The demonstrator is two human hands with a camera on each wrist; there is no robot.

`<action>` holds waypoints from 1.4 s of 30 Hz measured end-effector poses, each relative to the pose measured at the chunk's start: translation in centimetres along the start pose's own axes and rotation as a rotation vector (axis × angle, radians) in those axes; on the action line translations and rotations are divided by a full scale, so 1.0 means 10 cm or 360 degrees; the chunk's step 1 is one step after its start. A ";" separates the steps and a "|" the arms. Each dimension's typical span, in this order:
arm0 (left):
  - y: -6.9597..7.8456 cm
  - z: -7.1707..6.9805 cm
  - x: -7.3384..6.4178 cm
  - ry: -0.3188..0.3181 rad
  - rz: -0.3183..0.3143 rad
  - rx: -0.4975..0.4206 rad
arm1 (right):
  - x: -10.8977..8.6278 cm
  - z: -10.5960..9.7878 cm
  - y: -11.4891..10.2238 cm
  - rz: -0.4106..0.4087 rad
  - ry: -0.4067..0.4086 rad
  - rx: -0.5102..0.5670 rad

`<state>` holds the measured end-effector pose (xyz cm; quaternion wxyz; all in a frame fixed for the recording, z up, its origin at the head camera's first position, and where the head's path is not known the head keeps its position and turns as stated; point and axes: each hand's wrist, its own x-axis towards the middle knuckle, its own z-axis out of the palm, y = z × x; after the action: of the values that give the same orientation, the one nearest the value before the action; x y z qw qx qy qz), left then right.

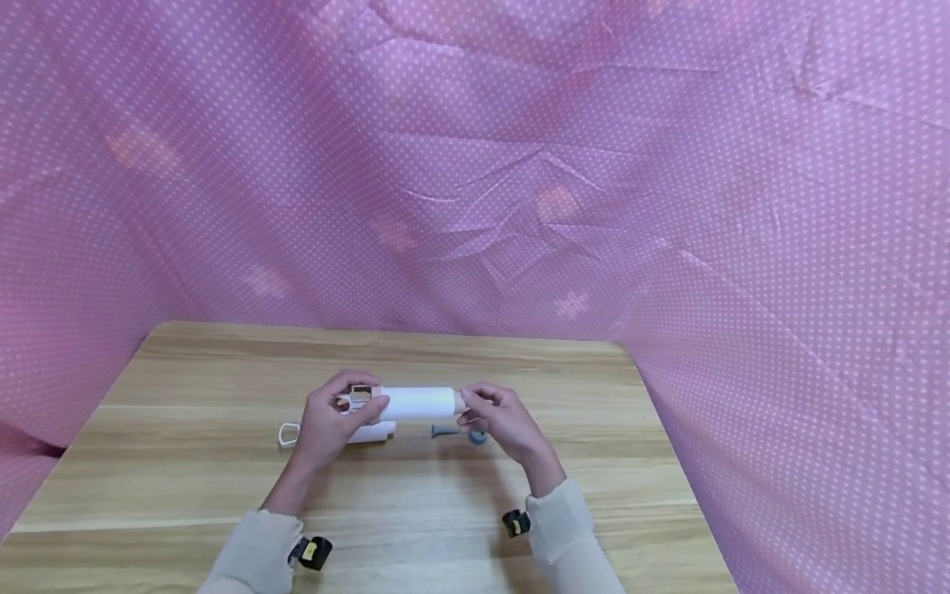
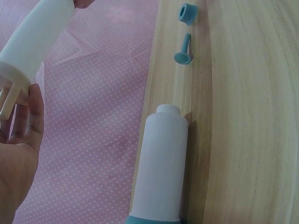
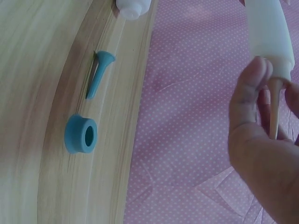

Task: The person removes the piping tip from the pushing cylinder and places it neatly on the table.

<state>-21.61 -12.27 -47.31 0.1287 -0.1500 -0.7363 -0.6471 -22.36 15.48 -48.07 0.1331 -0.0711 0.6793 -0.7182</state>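
Note:
Above the table, both hands hold a white piping syringe point(image 1: 417, 403) with beige ends, lying roughly level. My left hand point(image 1: 326, 425) grips its beige collar and slotted handle end, thumb in front and fingers behind. At the other end my right hand point(image 1: 512, 421) has thumb and fingers around the beige tip; a slim beige nozzle point(image 3: 274, 109) points down between them in the right wrist view. Below lies a second white syringe point(image 2: 161, 168) with a blue collar, partly hidden by the left hand in the head view. A blue nozzle point(image 3: 99, 74) and a blue ring cap point(image 3: 80, 134) lie near the right hand.
The wooden table point(image 1: 416, 511) has its far edge against a pink dotted cloth point(image 1: 460, 206), which hangs behind and at both sides. A white loop handle point(image 1: 289, 435) sticks out left of the left wrist. Each wrist wears a small black camera.

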 end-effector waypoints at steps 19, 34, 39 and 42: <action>0.01 -0.01 -0.02 0.0012 0.0020 -0.0054 | -0.03 0.02 -0.02 -0.0242 -0.0027 -0.0086; -0.11 0.00 -0.02 0.0016 0.0022 0.0106 | 0.03 0.04 0.08 0.0066 0.0038 -0.0049; -0.30 -0.07 0.02 -0.0150 -0.0049 0.0114 | 0.04 0.02 0.06 -0.0023 0.0038 0.0013; -0.33 -0.11 0.04 -0.0318 -0.0128 0.0169 | 0.04 0.01 0.05 -0.0055 0.0083 0.0050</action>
<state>-23.29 -13.71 -50.01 0.0364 -0.1772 -0.7842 -0.5935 -22.64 15.28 -48.57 0.1042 -0.0620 0.6699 -0.7325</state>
